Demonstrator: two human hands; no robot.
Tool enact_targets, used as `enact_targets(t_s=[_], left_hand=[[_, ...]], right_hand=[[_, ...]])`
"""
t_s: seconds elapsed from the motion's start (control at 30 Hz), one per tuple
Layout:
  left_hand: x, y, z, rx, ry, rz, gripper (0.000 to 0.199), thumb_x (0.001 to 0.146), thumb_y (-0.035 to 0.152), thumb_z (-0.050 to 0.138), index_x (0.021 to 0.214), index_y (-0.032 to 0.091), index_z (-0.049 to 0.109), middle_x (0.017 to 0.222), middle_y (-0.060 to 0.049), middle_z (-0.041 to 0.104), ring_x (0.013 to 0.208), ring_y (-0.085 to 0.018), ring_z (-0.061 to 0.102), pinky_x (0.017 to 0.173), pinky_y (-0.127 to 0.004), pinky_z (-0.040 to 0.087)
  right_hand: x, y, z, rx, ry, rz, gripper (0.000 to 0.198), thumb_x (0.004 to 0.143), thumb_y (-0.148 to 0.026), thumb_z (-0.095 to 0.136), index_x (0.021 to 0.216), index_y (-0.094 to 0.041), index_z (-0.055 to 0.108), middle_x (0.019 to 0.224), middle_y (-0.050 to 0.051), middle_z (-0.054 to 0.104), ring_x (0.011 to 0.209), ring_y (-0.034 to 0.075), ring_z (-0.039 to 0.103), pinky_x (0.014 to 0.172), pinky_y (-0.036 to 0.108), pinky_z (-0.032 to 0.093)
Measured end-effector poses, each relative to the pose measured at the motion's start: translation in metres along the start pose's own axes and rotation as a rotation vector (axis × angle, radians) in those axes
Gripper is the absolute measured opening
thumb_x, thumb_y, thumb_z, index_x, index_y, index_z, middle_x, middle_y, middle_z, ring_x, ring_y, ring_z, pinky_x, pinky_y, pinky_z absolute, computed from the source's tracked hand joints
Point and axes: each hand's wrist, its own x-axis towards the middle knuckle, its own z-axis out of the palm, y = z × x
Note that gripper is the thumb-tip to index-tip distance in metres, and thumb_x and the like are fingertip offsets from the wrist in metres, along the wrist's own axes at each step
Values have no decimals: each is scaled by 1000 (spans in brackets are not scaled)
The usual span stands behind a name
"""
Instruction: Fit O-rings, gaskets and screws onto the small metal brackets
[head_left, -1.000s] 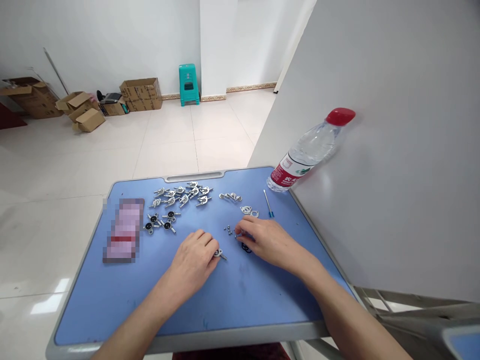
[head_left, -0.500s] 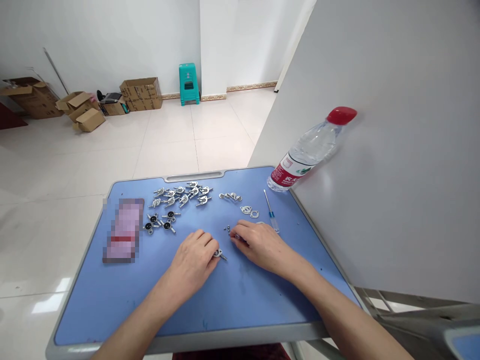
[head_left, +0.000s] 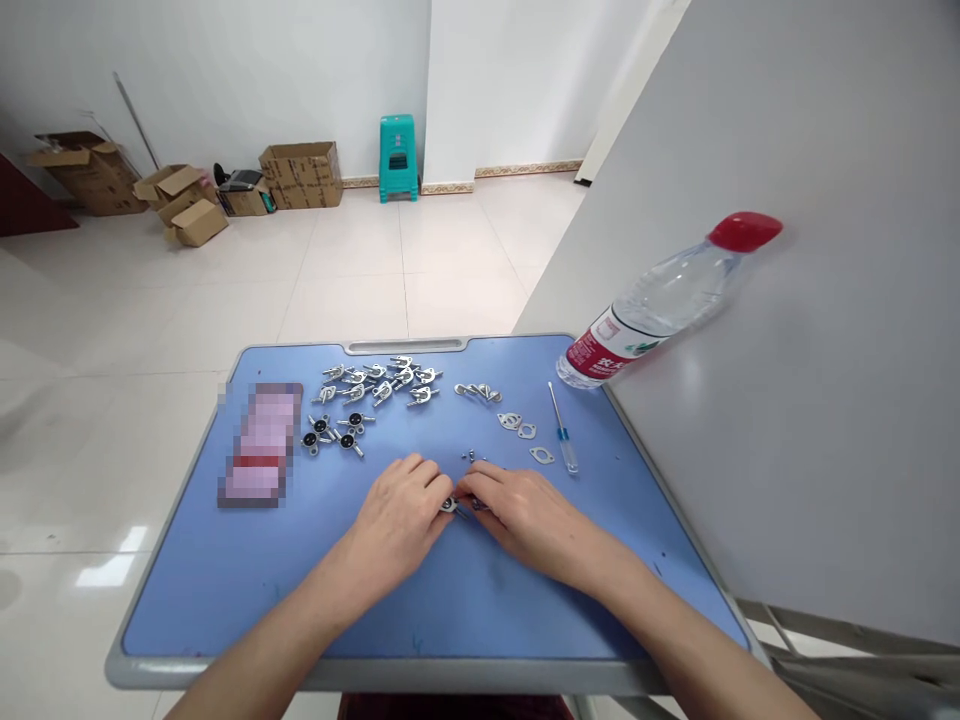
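Note:
My left hand (head_left: 403,508) is closed around a small metal fitting (head_left: 448,505) with a round opening and a thin stem, held low over the blue table. Close against it, the bent fingers of my right hand (head_left: 529,505) pinch at the fitting's edge; a bit of metal shows under them, too small to name. Just beyond my fingertips lie several tiny screws (head_left: 471,456). Flat oval metal plates (head_left: 541,456) with holes lie past my right hand, beside a screwdriver (head_left: 564,437) with a clear and blue handle.
Several metal fittings with levers (head_left: 382,391) and several black-centred fittings (head_left: 348,440) lie at the back left. Small curved metal pieces (head_left: 478,392) form a row. A blurred purple object (head_left: 262,440) lies left. A water bottle (head_left: 622,340) stands at the back right by a grey panel (head_left: 810,400).
My right hand has moved from beside the tiny screws toward me and now meets the fitting in my left hand. The view has shifted slightly, and another flat plate has come into sight.

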Motion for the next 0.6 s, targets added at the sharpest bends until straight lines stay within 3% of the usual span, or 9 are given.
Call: enact_targets(t_s=[0.37, 0.5, 0.6], left_hand=[[2, 0, 1, -34, -12, -44, 22, 84, 8, 62, 71, 19, 47, 77, 1, 54, 73, -17, 48, 63, -31, 38], [2, 0, 1, -45, -9, -48, 21, 85, 8, 59, 71, 19, 47, 76, 1, 53, 73, -17, 48, 62, -31, 38], [2, 1, -1, -46, -21, -47, 20, 86, 12, 63, 73, 19, 49, 79, 1, 55, 75, -18, 49, 63, -31, 39]], right_hand=[[-4, -8, 9, -256, 107, -160, 28, 89, 0, 35, 80, -15, 57, 72, 2, 57, 48, 12, 40, 46, 28, 21], [-5, -8, 9, -224, 89, -144, 29, 87, 1, 36, 78, -16, 57, 72, 1, 57, 49, 11, 43, 47, 27, 21], [-6, -3, 3, -102, 70, -109, 25, 88, -2, 41, 87, -17, 60, 76, 1, 61, 54, 11, 50, 50, 26, 27]])
